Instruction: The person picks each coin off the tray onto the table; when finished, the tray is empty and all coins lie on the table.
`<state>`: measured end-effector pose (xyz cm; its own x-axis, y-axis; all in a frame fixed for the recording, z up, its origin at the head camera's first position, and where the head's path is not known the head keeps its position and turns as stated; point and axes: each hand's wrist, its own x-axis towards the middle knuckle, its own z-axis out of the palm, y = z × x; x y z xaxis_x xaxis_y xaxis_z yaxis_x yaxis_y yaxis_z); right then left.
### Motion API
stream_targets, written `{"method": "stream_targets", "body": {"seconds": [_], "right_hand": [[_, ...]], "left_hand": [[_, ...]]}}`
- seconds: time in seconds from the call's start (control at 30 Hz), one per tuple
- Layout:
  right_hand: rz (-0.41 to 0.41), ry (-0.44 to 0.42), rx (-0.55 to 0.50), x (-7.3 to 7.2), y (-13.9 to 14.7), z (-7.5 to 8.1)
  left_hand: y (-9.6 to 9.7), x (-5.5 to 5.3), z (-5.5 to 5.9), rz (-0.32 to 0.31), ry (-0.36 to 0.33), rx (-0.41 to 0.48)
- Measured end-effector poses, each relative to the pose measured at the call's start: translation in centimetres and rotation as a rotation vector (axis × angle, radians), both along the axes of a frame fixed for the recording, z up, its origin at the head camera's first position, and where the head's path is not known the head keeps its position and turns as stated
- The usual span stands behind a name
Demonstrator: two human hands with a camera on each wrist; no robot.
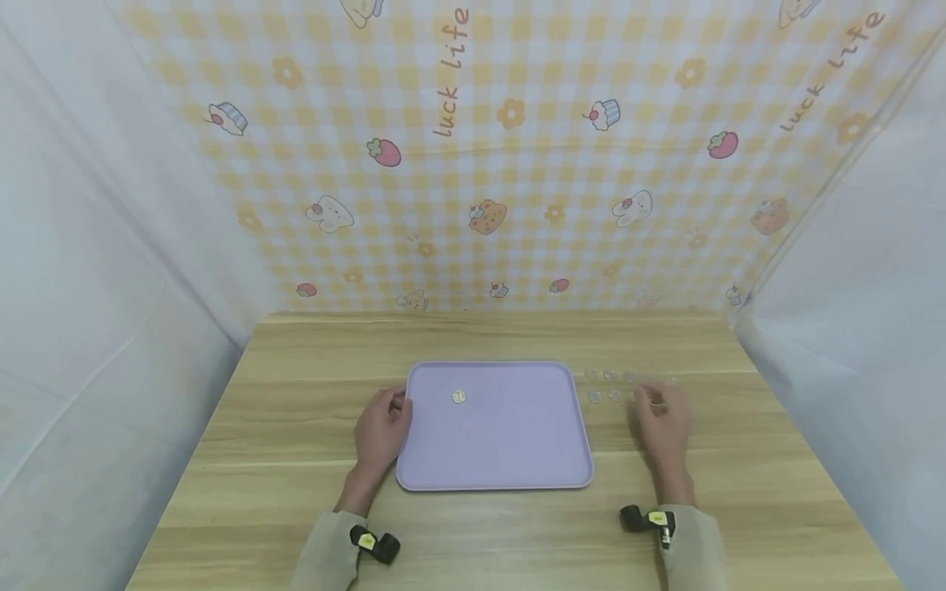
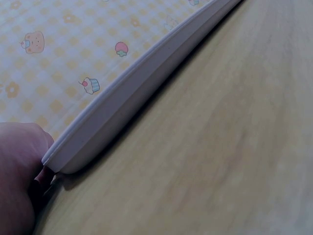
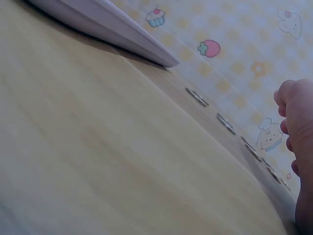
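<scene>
A light purple tray lies on the wooden table, with one small coin-like disc on its upper left part. My left hand grips the tray's left rim, thumb on the edge; the left wrist view shows the fingers at the rim's corner. To the right of the tray, several small round clear-and-silver discs lie in rows. Over the right end of these rows is my right hand, its fingers loosely bent. One disc's outline shows between thumb and forefinger; no disc appears in its grasp in the right wrist view.
Behind the table hangs a yellow checked cloth with cartoon prints. White sheets close off both sides. Each sleeve cuff carries a small black wrist camera.
</scene>
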<state>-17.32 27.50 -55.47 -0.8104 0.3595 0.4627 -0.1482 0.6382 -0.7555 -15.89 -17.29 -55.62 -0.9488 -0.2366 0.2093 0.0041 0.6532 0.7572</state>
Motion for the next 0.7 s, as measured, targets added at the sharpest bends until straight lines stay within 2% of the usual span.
{"method": "stream_targets", "body": {"seconds": [0.5, 0.7], "right_hand": [[0.134, 0.077, -0.01, -0.5, -4.0, -0.4], [0.22, 0.048, -0.012, -0.5, -6.3, -0.6]], "left_hand": [[0.1, -0.1, 0.0, 0.002, 0.017, -0.013], [0.1, -0.1, -0.1, 0.017, 0.041, -0.011]]}}
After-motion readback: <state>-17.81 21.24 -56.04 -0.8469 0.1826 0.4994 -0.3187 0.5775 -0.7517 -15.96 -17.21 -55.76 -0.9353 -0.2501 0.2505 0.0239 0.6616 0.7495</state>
